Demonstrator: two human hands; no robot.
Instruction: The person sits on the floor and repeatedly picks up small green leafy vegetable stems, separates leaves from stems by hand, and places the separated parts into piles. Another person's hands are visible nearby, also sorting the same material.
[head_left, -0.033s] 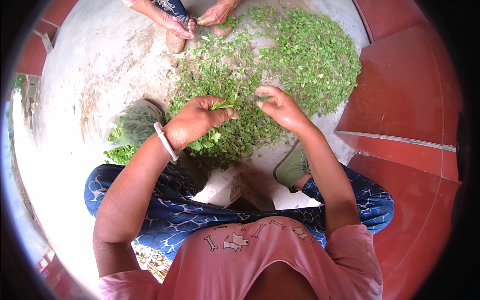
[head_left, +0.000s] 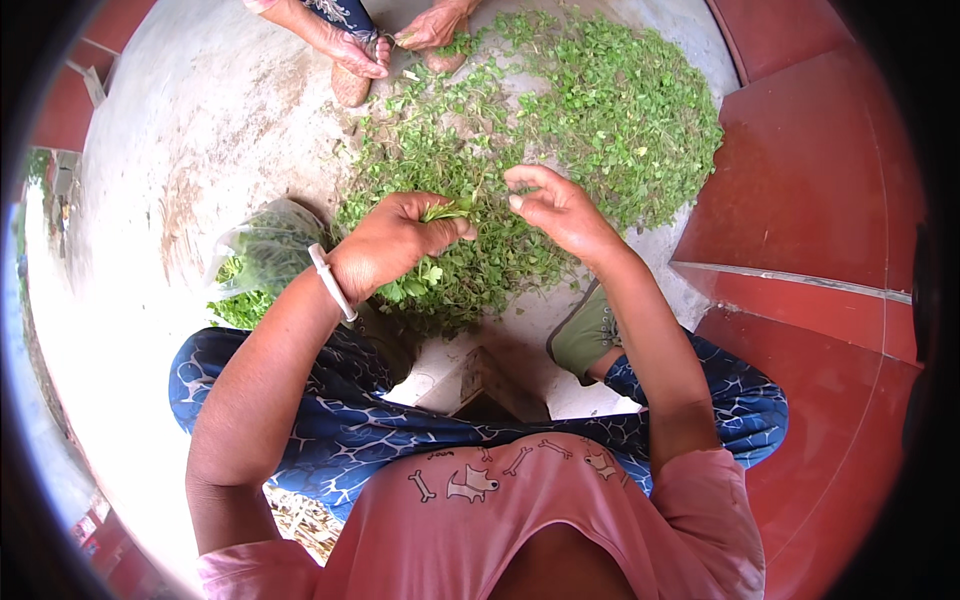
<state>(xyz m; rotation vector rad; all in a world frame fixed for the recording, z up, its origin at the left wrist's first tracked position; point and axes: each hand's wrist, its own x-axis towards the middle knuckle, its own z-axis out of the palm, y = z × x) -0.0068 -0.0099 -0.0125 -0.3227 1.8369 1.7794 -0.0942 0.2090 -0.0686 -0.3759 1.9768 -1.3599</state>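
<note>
My left hand (head_left: 400, 237) is closed around a small bunch of leafy green stems (head_left: 447, 210). Some of the leaves stick out above the thumb, and a broader cut-edged leaf (head_left: 427, 275) hangs below the fist. My right hand (head_left: 560, 215) is just to the right, its thumb and curled fingers apart with nothing visible between them. Beneath both hands lies a loose heap of picked greens (head_left: 480, 265) on the concrete. The exact kind of plant is hard to make out.
Another person's hands (head_left: 428, 30) work with greens at the top, above their shoes (head_left: 350, 86). A clear plastic bag (head_left: 270, 245) of greens stands by my left forearm. A wider green pile (head_left: 630, 130) spreads at far right, beside red panels (head_left: 800, 170). My green shoe (head_left: 585, 335) is near the heap.
My right hand has shifted slightly left and up, toward the stems. My left hand stays in place with its bunch.
</note>
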